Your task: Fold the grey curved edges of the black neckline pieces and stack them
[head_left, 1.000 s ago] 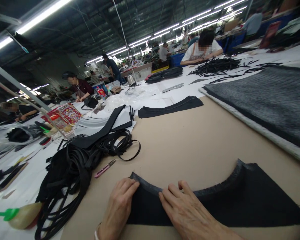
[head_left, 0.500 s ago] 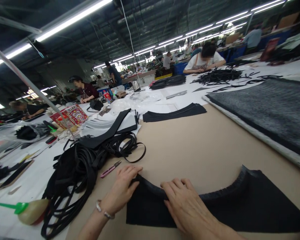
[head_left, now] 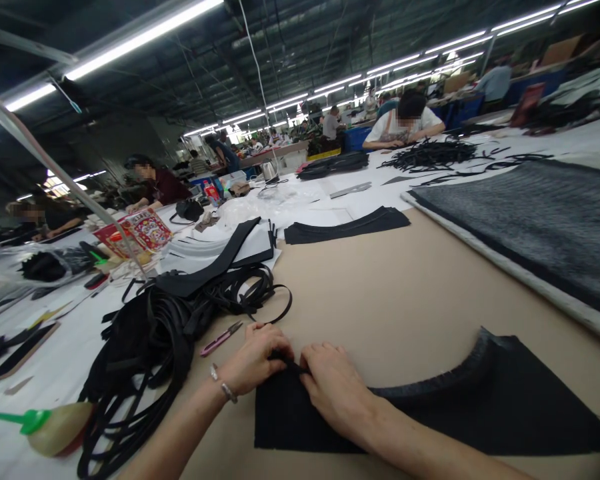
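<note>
A black fabric panel (head_left: 520, 400) with a deep curved upper edge lies flat before me on brown board. Its curved rim looks folded over, with a frayed strip showing on the right part. At the left end of that curve, my left hand (head_left: 260, 357), with a bracelet on the wrist, pinches the edge between thumb and curled fingers. Close beside it my right hand (head_left: 335, 387) grips the same rim, thumb below and fingers over the top. The fingertips of both hands partly hide the fabric between them. Pink thread snips (head_left: 221, 339) rest just left of my left hand.
Left of my hands is a heap of black strips (head_left: 155, 333), and a squeeze bottle with green nozzle (head_left: 60, 427) lies beyond it. Another curved black piece (head_left: 347, 227) lies ahead. On the right is a thick dark sheet (head_left: 530, 220). A co-worker (head_left: 403, 127) leans over the far table.
My right hand has slid left along the curved rim, close to my left hand. My left hand has shifted slightly right and its fingers have curled onto the edge.
</note>
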Demonstrator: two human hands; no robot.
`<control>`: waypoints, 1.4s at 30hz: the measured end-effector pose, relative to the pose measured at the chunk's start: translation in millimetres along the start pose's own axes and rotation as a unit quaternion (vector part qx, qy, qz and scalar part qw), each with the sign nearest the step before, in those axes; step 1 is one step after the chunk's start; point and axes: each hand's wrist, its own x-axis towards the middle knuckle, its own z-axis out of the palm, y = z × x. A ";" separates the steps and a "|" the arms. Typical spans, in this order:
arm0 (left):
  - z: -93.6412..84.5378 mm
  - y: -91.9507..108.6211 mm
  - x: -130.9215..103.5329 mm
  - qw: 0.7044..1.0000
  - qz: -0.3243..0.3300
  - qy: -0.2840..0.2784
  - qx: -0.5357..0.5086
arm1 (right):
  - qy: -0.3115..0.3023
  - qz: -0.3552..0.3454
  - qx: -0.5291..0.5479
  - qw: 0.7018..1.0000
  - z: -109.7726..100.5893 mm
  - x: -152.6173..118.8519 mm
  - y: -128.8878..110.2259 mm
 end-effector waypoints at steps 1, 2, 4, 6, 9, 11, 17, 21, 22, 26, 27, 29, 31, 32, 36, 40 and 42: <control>1.4 -1.1 -0.8 1.000 0.002 0.005 0.000 | 0.002 -0.004 0.004 1.000 -0.3 0.3 0.7; 2.7 -2.0 -1.6 1.000 0.005 0.011 0.001 | 0.006 -0.009 0.007 1.000 -0.7 0.0 1.0; 5.1 -3.3 -3.7 1.000 0.010 0.024 0.006 | 0.014 -0.019 0.014 1.000 -1.4 -1.7 0.9; 7.1 -3.7 -6.2 0.999 0.018 0.038 0.014 | 0.018 -0.029 0.018 0.999 -1.0 -4.5 0.8; 9.4 -3.0 -10.7 0.998 0.030 0.052 0.027 | 0.027 -0.055 0.010 0.998 1.9 -9.0 2.1; 10.9 -2.5 -13.9 0.997 0.039 0.060 0.036 | 0.040 -0.076 -0.002 0.996 4.9 -11.5 4.1; 16.5 -4.5 -24.3 0.985 0.095 0.083 0.113 | 0.060 -0.128 -0.063 0.988 13.8 -15.1 10.0; 18.7 -6.9 -29.7 0.979 0.111 0.093 0.147 | 0.077 -0.169 -0.102 0.977 19.2 -15.1 12.9; 18.6 -6.9 -30.7 0.978 0.110 0.094 0.151 | 0.086 -0.178 -0.109 0.974 20.3 -15.1 13.6; 16.6 -3.6 -33.7 0.977 0.108 0.092 0.160 | 0.122 -0.204 -0.142 0.961 23.8 -15.9 15.7; 16.2 -2.3 -34.4 0.976 0.111 0.089 0.164 | 0.130 -0.210 -0.151 0.957 24.5 -16.2 16.2; 16.2 -0.2 -36.0 0.974 0.117 0.080 0.176 | 0.143 -0.224 -0.168 0.949 25.9 -16.7 16.8; 17.5 0.6 -38.1 0.972 0.119 0.074 0.187 | 0.155 -0.237 -0.186 0.941 26.9 -17.1 16.7; 18.5 0.5 -39.4 0.971 0.119 0.074 0.193 | 0.160 -0.244 -0.197 0.936 27.2 -17.4 16.3; 22.6 -0.7 -46.0 0.965 0.118 0.093 0.214 | 0.163 -0.263 -0.236 0.921 26.2 -19.3 13.2; 25.6 3.2 -52.4 0.964 0.110 0.106 0.218 | 0.154 -0.257 -0.247 0.922 21.0 -20.5 9.5; 28.7 6.0 -55.7 0.964 0.101 0.116 0.215 | 0.145 -0.242 -0.242 0.928 17.4 -20.0 8.2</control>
